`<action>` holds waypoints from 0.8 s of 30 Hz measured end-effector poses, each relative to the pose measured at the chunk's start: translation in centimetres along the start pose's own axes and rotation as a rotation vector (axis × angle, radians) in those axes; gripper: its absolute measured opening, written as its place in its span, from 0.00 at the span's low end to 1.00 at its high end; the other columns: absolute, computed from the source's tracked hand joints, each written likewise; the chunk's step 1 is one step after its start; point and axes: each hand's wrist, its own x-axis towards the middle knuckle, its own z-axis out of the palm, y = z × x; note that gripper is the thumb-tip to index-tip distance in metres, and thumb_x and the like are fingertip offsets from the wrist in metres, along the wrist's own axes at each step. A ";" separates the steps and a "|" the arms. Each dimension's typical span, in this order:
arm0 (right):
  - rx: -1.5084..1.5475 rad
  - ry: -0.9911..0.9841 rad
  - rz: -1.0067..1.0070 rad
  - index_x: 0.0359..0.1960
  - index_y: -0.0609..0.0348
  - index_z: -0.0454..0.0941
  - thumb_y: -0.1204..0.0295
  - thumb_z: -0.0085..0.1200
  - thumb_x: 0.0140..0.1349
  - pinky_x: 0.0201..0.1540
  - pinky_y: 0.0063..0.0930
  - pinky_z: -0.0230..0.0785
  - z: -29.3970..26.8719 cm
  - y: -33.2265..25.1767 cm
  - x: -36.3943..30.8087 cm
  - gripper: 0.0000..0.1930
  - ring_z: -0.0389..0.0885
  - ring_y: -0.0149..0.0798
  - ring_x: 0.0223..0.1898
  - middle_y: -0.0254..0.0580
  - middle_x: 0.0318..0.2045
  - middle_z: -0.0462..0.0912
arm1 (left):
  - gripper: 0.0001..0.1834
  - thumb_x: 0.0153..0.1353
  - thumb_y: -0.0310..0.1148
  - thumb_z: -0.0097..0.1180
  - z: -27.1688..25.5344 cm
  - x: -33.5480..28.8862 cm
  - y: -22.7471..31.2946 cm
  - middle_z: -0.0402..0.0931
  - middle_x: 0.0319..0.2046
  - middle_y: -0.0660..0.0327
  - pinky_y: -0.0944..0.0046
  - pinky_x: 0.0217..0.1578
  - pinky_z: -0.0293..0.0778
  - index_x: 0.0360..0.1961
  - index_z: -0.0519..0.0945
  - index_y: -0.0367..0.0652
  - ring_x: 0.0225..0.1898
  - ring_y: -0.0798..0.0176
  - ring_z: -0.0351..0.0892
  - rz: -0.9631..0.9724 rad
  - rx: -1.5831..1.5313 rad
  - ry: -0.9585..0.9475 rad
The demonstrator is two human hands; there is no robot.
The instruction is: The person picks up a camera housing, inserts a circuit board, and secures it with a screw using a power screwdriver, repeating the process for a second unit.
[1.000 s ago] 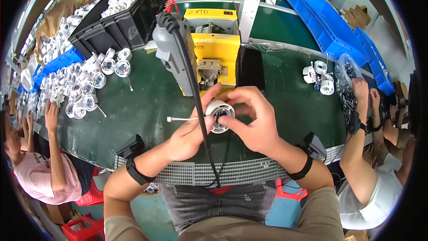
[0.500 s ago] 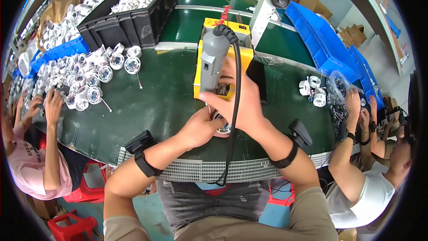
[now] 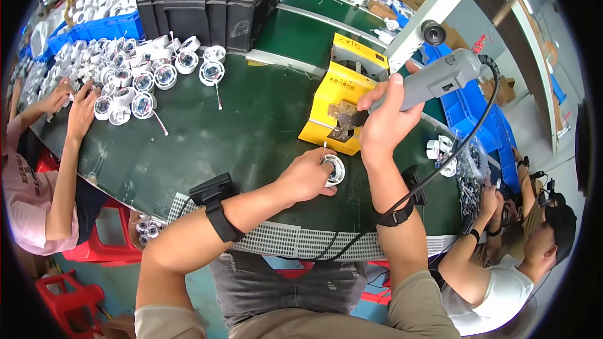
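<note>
My left hand (image 3: 304,177) grips a round white housing (image 3: 340,171) with a circuit board and a short wire inside, low over the green bench. My right hand (image 3: 391,127) is wrapped round a grey electric screwdriver (image 3: 433,81), which leans with its cable end up to the right. Its lower end points at the metal mechanism of a yellow box-shaped screw feeder (image 3: 325,95); the bit itself is hidden by my fingers and the feeder. A black cable (image 3: 468,141) hangs from the screwdriver across my right forearm.
Many white housings (image 3: 143,81) with boards and wires lie at the left. Behind them stands a black crate (image 3: 207,22) of white parts. Blue bins (image 3: 496,132) and a few housings (image 3: 433,149) are at the right. Co-workers' hands work at both sides.
The screwdriver has gone from upright above the housing to a slant beside the feeder, with my right hand turned. My left hand keeps the housing. The whole view has shifted.
</note>
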 end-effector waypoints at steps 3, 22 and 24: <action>0.008 0.036 0.010 0.55 0.66 0.60 0.71 0.43 0.67 0.17 0.27 0.63 0.1 -0.1 -0.1 0.17 0.66 0.31 0.13 0.39 0.14 0.66 | 0.20 0.67 0.27 0.41 0.0 0.2 0.0 0.75 0.42 0.53 0.63 0.39 0.82 0.58 0.65 0.32 0.35 0.60 0.82 -0.002 0.003 0.005; 0.057 -0.118 0.120 0.52 0.64 0.60 0.71 0.43 0.67 0.18 0.27 0.64 -1.7 -1.2 -2.7 0.15 0.66 0.32 0.13 0.38 0.16 0.66 | 0.17 0.67 0.25 0.40 -0.4 0.7 0.0 0.72 0.46 0.53 0.62 0.40 0.84 0.56 0.66 0.30 0.38 0.57 0.81 0.002 -0.094 0.096; 0.111 -0.114 0.165 0.53 0.64 0.60 0.71 0.43 0.67 0.18 0.27 0.65 -2.2 -1.6 -3.5 0.16 0.66 0.32 0.14 0.39 0.17 0.66 | 0.17 0.68 0.25 0.40 -0.4 0.6 0.3 0.73 0.46 0.53 0.61 0.41 0.84 0.56 0.67 0.30 0.39 0.57 0.81 0.002 -0.095 0.088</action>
